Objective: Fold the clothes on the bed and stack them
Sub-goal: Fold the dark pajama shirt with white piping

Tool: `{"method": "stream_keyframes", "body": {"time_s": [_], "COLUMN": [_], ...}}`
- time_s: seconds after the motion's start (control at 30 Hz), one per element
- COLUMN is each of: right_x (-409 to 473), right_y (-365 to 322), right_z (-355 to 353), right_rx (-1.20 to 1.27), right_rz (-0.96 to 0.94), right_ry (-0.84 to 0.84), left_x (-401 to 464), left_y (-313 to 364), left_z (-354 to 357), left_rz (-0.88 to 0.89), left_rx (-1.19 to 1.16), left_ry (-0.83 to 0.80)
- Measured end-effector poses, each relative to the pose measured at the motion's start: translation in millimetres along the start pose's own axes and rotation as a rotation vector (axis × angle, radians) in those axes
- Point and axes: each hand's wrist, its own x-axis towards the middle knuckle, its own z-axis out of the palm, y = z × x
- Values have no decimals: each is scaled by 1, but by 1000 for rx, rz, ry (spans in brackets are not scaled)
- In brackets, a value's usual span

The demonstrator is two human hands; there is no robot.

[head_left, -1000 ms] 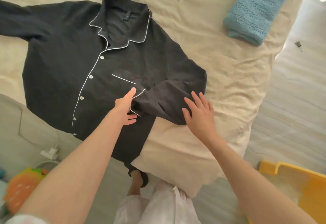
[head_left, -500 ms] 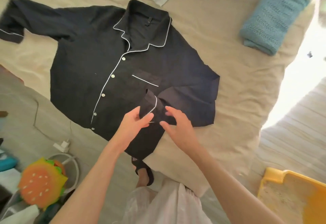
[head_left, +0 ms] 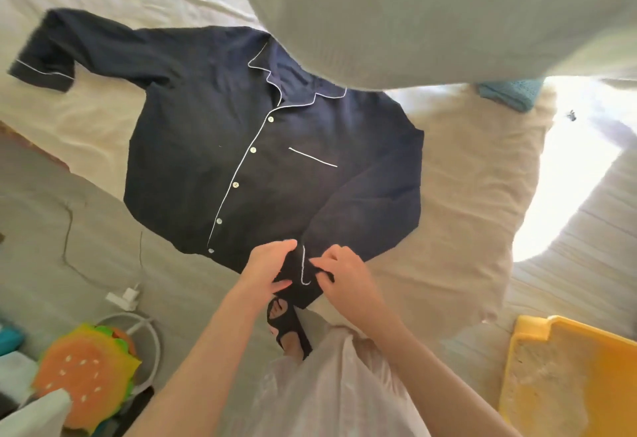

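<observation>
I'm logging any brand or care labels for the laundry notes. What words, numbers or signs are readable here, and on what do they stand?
None: no readable text shows in the head view.
Dark pajama shirt: only white piping and buttons; its neck label is hidden behind the pale cloth.
Burger-shaped cushion: pale seed marks, no letters.
Yellow tray: no print visible.
White plug: no marking can be made out.
</observation>
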Motion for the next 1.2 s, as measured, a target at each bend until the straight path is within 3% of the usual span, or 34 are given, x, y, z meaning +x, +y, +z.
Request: {"method": "stream_keyframes", "body": {"time_s": [0.1, 0.23, 0.3, 0.47, 0.63, 0.83, 0.97, 1.2], "right_x": [-7, -9, -6, -11, -25, -20, -1, 33], "right_y": [-9, -27, -36, -57, -61, -60, -66, -89], "right_z": [14, 29, 35, 49, 58, 58, 47, 42], "right_rx": [222, 733, 750, 610, 594, 465, 424, 124], "right_rz": [203, 582, 633, 534, 541, 486, 325, 130], "right_ry": [3, 165, 172, 205, 282, 231, 201, 35], "left_x": [-4, -10, -11, -12, -16, -28, -38, -52], "left_y": [-9, -30, -36, -45, -44, -42, -28, 8], "left_z": [-14, -42, -53, -71, -81, -96, -103, -126], "left_rz": [115, 213, 211, 188, 338, 490, 600, 920], "left_rx": [-37, -58, -134, -134, -48, 60, 125, 374], "left_ry": [33, -104, -153, -101, 37, -49, -138, 71]}}
